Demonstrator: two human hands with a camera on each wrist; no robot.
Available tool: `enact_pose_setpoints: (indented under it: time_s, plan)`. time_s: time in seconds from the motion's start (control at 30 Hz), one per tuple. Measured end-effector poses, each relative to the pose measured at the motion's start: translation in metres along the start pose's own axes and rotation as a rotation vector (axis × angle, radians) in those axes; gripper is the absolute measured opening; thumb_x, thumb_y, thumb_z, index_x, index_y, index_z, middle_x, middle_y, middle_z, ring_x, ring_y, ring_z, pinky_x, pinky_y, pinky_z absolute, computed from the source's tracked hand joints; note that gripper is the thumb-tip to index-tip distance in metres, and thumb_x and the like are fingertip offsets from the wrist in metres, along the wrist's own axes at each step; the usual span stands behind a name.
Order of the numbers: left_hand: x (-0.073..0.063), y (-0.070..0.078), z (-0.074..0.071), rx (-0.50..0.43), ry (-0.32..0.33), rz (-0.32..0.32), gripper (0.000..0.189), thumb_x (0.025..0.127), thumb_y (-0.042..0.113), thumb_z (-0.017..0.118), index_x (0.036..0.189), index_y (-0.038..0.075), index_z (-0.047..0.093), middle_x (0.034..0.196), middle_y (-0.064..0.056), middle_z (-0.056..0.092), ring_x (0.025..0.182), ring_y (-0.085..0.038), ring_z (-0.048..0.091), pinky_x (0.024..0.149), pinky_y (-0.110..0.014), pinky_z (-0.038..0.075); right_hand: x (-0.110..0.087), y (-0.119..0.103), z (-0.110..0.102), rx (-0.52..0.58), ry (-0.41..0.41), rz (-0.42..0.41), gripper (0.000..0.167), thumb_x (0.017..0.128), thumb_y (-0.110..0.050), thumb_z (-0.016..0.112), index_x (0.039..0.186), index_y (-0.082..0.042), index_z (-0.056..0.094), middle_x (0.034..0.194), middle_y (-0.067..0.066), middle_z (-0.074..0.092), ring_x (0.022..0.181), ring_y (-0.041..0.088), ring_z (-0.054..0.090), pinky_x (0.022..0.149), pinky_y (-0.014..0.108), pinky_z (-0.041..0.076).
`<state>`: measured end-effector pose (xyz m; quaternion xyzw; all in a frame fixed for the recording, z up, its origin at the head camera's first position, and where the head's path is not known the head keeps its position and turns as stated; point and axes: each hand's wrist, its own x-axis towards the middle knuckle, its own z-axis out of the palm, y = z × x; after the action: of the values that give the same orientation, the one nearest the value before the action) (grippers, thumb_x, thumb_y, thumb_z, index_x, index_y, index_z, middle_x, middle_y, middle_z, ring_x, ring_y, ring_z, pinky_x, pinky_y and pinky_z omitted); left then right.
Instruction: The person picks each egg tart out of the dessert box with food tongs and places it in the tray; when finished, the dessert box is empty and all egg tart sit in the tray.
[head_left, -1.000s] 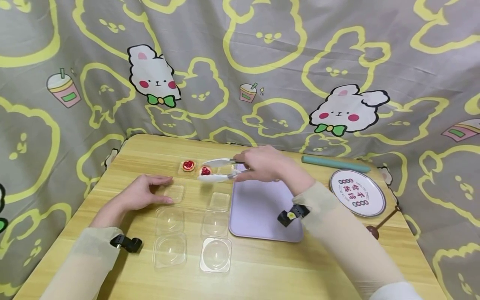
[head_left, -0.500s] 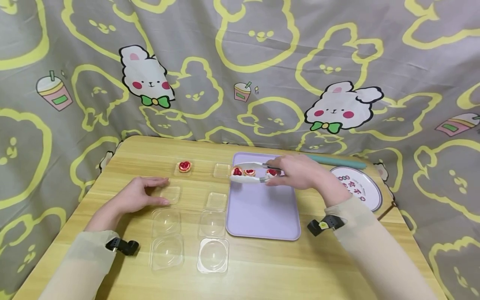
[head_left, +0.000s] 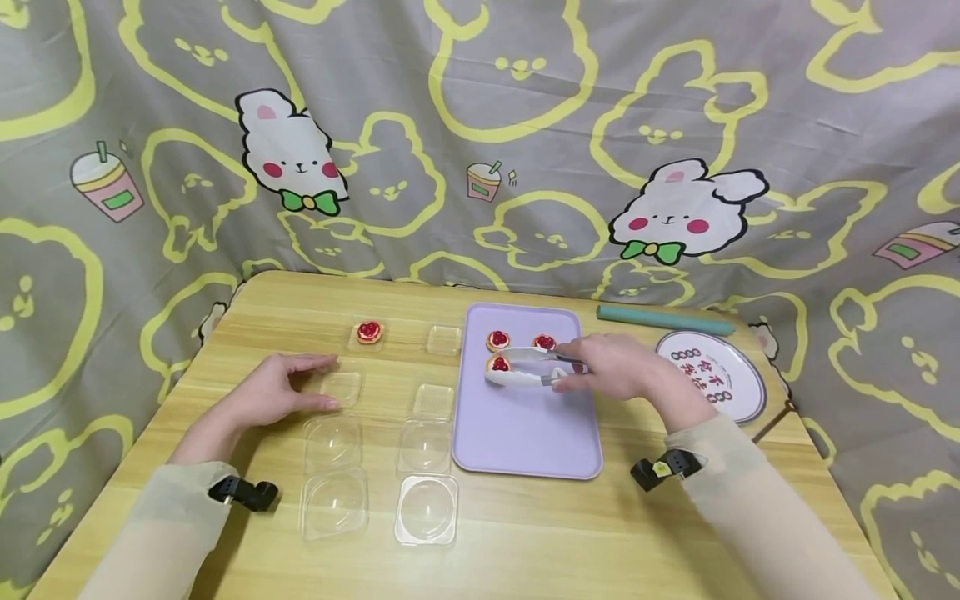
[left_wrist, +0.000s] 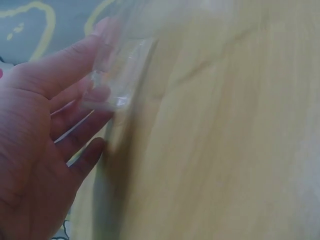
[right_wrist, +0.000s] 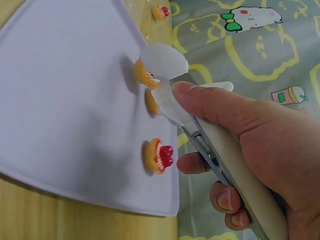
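Observation:
My right hand (head_left: 618, 365) grips a pair of tongs (head_left: 525, 380) with white tips. A small tart with red berries (head_left: 498, 363) sits between the tips, over the lilac tray (head_left: 525, 442). Two similar tarts stand at the tray's far end: the left tart (head_left: 497, 339) and the right tart (head_left: 545, 342). In the right wrist view the tongs' handle (right_wrist: 232, 170) lies in the palm, and the held tart (right_wrist: 142, 75) is partly hidden by a tip. My left hand (head_left: 266, 387) holds a clear plastic box (head_left: 343, 388), thumb and fingers on opposite sides.
Beyond the left hand, another tart (head_left: 369, 332) sits in a clear box. Several more clear containers (head_left: 427, 508) stand left of the tray. To the right lie a green roll (head_left: 663, 320), a printed oval plate (head_left: 712, 375) and a thin brown stick (head_left: 772, 422). A patterned curtain (head_left: 420, 142) hangs behind.
The right hand has moved right, lifting a tart with the tongs out of a clear box on the table and over the tray, then nearer to me. The left hand stays at its box.

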<state>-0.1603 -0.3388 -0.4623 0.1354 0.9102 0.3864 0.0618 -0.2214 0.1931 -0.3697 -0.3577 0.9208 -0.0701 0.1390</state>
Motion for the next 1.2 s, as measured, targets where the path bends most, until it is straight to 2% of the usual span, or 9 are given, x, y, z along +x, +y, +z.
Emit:
enact_pose_setpoints:
  time_s: [0.1,0.2,0.33,0.53,0.7,0.87,0.93,1.07,1.2]
  plan:
    - [0.0,0.001,-0.001,0.012,-0.003,0.006,0.082,0.078,0.043,0.095,0.142,0.001,0.066,0.135,-0.011,0.071,0.138,-0.035,0.055,0.115,-0.051,0.04,0.0,0.003,0.005,0.008,-0.006,0.013,0.055,0.098,-0.052,0.073,0.135,-0.011,0.07,0.079,-0.008,0.058,0.072,0.014,0.054,0.065,0.037,0.046]
    - [0.001,0.002,-0.002,0.019,-0.008,0.01,0.084,0.078,0.043,0.095,0.144,0.0,0.064,0.134,-0.012,0.071,0.137,-0.037,0.055,0.114,-0.057,0.04,-0.001,0.006,0.008,0.007,-0.012,0.03,0.062,0.098,-0.056,0.071,0.141,-0.011,0.067,0.08,-0.008,0.057,0.074,0.014,0.054,0.066,0.037,0.046]
    - [0.001,0.004,-0.003,0.02,-0.022,0.007,0.089,0.079,0.043,0.094,0.148,0.0,0.059,0.134,-0.012,0.071,0.137,-0.038,0.055,0.115,-0.059,0.039,-0.002,0.009,0.01,0.022,-0.019,0.045,0.066,0.098,-0.057,0.071,0.145,-0.011,0.065,0.083,-0.008,0.058,0.075,0.014,0.054,0.066,0.037,0.046]
    - [0.003,0.005,-0.005,0.017,-0.036,0.004,0.093,0.078,0.043,0.095,0.151,0.0,0.056,0.136,-0.012,0.07,0.138,-0.039,0.054,0.115,-0.06,0.039,-0.003,0.009,0.01,0.042,0.001,0.058,0.058,0.095,-0.055,0.075,0.134,-0.013,0.071,0.085,-0.007,0.06,0.073,0.014,0.054,0.064,0.036,0.045]
    - [0.006,0.007,-0.006,0.017,-0.015,0.01,0.085,0.083,0.041,0.092,0.148,-0.002,0.058,0.141,-0.016,0.066,0.138,-0.04,0.054,0.115,-0.059,0.04,-0.006,0.009,0.009,0.041,0.013,0.07,0.06,0.093,-0.054,0.078,0.134,-0.011,0.07,0.088,-0.007,0.062,0.076,0.015,0.055,0.065,0.036,0.046]
    - [0.016,0.012,-0.01,0.016,0.091,0.042,0.064,0.09,0.037,0.087,0.137,-0.001,0.068,0.137,-0.019,0.068,0.128,-0.042,0.061,0.11,-0.06,0.045,-0.013,0.009,0.004,0.031,0.022,0.086,0.069,0.092,-0.056,0.078,0.142,-0.008,0.066,0.098,-0.003,0.067,0.083,0.016,0.058,0.071,0.037,0.05]
    - [0.021,0.015,-0.012,0.006,0.12,0.048,0.061,0.091,0.037,0.087,0.136,0.0,0.069,0.137,-0.019,0.068,0.127,-0.042,0.061,0.11,-0.061,0.045,-0.015,0.01,0.002,0.032,0.027,0.087,0.07,0.093,-0.056,0.078,0.142,-0.008,0.066,0.101,-0.002,0.068,0.085,0.015,0.058,0.073,0.037,0.051]
    - [0.034,0.019,-0.015,0.006,0.134,0.055,0.068,0.09,0.039,0.087,0.142,0.002,0.064,0.145,-0.017,0.063,0.132,-0.042,0.056,0.111,-0.062,0.043,-0.018,0.01,-0.002,0.051,0.046,0.074,0.064,0.093,-0.053,0.079,0.138,-0.008,0.069,0.099,-0.002,0.068,0.083,0.016,0.059,0.071,0.037,0.051]
    - [0.049,0.016,-0.016,0.025,0.117,0.057,0.081,0.086,0.04,0.09,0.15,0.003,0.057,0.155,-0.018,0.054,0.141,-0.042,0.048,0.113,-0.062,0.041,-0.02,0.009,-0.006,0.054,0.063,0.071,0.069,0.093,-0.055,0.078,0.14,-0.006,0.067,0.107,0.003,0.072,0.091,0.021,0.066,0.078,0.042,0.057]
